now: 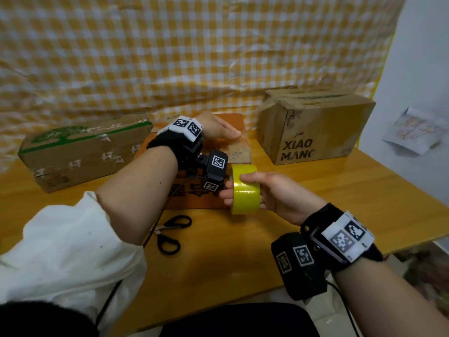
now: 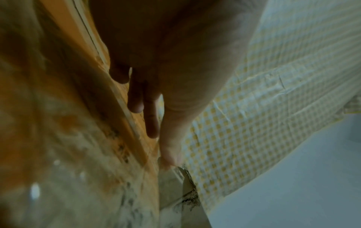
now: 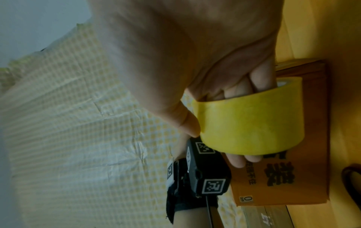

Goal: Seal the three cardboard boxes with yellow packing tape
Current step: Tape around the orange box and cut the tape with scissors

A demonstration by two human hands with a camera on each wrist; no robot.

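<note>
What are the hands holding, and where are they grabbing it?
The right hand holds the yellow tape roll, fingers through its core and thumb over its outer face. The left hand holds nothing; it lies flat on the orange box.

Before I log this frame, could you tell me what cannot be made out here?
- Tape strip between the yellow tape roll and the left hand: hidden by the left wrist camera, head view.
- Scissors blades: covered by the left forearm.
- Orange box top: blurred, left wrist view.
</note>
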